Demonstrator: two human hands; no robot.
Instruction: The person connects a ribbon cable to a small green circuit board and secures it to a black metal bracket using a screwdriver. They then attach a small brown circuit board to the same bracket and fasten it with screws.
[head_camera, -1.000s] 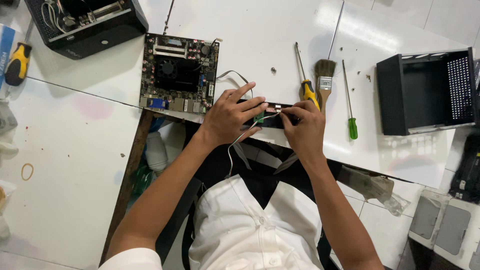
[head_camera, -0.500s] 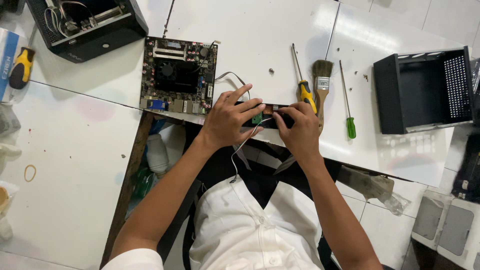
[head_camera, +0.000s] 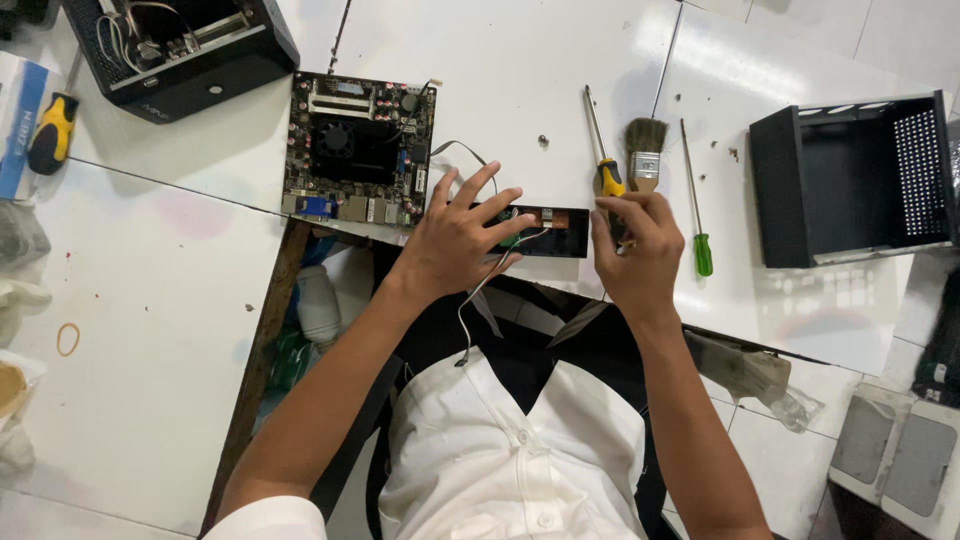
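White table (head_camera: 500, 60), bare black case (head_camera: 850, 185); left grip (head_camera: 455, 235) spread on panel (head_camera: 545, 232), right grip (head_camera: 640, 250) pinching screwdriver (head_camera: 604, 170).

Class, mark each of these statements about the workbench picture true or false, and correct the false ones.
1. The left hand rests on a small black panel. True.
2. The right hand grips the green screwdriver. False: that one lies untouched on the table; the hand is at the yellow-handled screwdriver.
3. A brush lies between the two screwdrivers. True.
4. The circuit board sits inside the black case. False: it lies bare on the table, left of the hands.
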